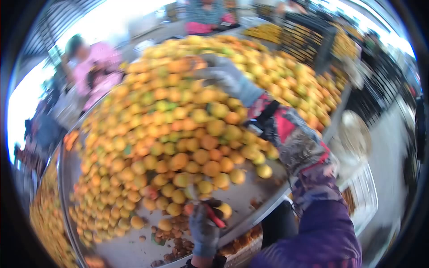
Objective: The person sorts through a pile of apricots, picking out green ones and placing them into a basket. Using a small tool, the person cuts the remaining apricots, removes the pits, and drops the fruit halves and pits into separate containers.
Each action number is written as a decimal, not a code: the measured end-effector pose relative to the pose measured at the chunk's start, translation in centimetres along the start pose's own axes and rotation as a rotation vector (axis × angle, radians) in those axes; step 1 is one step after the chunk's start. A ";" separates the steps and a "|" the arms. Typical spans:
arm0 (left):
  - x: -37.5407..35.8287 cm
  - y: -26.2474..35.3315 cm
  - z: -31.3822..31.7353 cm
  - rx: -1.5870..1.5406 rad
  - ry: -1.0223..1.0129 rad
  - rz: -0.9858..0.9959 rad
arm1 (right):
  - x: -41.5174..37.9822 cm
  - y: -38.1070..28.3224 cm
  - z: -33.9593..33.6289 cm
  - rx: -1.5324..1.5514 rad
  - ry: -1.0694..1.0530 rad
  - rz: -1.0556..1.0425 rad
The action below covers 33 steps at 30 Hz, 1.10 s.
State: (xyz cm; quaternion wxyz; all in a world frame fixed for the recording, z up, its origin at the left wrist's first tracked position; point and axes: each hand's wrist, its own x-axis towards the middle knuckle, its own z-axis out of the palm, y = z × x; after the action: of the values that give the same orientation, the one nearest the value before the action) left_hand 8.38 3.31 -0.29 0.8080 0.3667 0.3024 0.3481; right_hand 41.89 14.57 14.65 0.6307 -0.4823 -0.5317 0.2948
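A big heap of small yellow-orange fruits (178,120) covers a metal table (277,181). My right hand (228,78), in a grey glove, reaches over the far part of the heap; its fingers are at an orange fruit, blurred, and whether they grip it I cannot tell. At the near edge, my left hand (204,230), also gloved, is wrapped round a red-handled tool (215,216). Beside that tool is a yellow fruit (225,210). Dark brown scraps (178,245) lie on the metal close to my left hand.
A person in pink (100,60) is at the far left, another person (205,18) across the table. Black crates (304,38) stand at the back right. A white basket (368,196) and a clear bag (351,138) are on the right. More fruit (47,210) lies at left.
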 end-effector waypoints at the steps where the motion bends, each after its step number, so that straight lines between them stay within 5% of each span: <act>1: 0.1 -0.4 0.0 -0.054 0.048 0.027 | -2.1 -0.5 -0.1 -0.002 0.028 -0.001; 6: -0.1 -0.4 0.4 -0.108 -0.171 -0.030 | -14.4 -3.0 -2.1 0.072 0.207 0.053; 9: -0.2 -0.6 0.5 0.006 -0.087 0.074 | -21.3 -3.8 -4.1 0.176 0.370 0.095; 13: 0.7 -3.6 -1.7 0.441 -0.070 0.417 | -29.0 -4.6 -9.9 0.073 0.651 0.072; 14: 0.8 -3.4 -2.9 0.676 -0.045 0.575 | -31.2 -4.3 -12.1 -0.226 0.730 -0.007; 15: 0.2 -1.7 -1.6 -0.038 -0.034 0.047 | -33.1 -2.4 -16.4 0.246 0.832 0.036; 16: 0.8 -2.2 -2.4 -0.051 -0.052 0.067 | -35.2 -1.6 -19.8 0.354 0.661 -0.147; 17: 0.8 -1.6 -1.8 -0.042 -0.190 0.135 | -38.3 0.9 -27.5 0.321 0.735 -0.156; 18: -0.1 -0.2 0.6 -0.113 -0.015 0.038 | -42.6 5.4 -37.0 0.497 0.323 -0.289; 19: -0.5 0.1 1.1 -0.126 0.026 0.090 | -42.1 6.4 -35.5 0.529 0.263 -0.288; 21: -0.3 0.2 1.6 -0.080 0.093 -0.057 | -42.7 5.1 -34.1 0.510 0.975 -0.093; 23: -0.1 -0.3 0.8 -0.092 0.067 -0.050 | -39.4 7.1 -32.8 0.398 0.830 0.076; 24: -0.3 0.0 1.1 -0.090 0.046 -0.075 | -34.0 4.1 -25.3 0.251 1.005 0.144; 25: -0.5 0.3 1.3 -0.083 0.024 -0.103 | -31.8 5.4 -24.1 -0.373 0.738 0.042; 26: -0.6 0.5 1.3 -0.082 0.028 -0.104 | -27.4 2.4 -17.5 -0.543 0.646 -0.030; 27: -0.7 0.6 1.4 -0.089 0.013 -0.115 | -23.1 0.3 -13.7 -0.121 0.706 0.083; 33: -0.5 0.4 0.8 -0.055 -0.046 -0.123 | -3.0 2.0 -2.3 -0.531 0.311 -0.079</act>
State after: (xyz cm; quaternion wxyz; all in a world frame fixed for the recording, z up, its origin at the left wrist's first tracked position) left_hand 8.54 2.76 0.58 0.8443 0.3330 0.2962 0.2976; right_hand 43.62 11.94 11.72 0.5676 -0.6485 -0.5053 0.0436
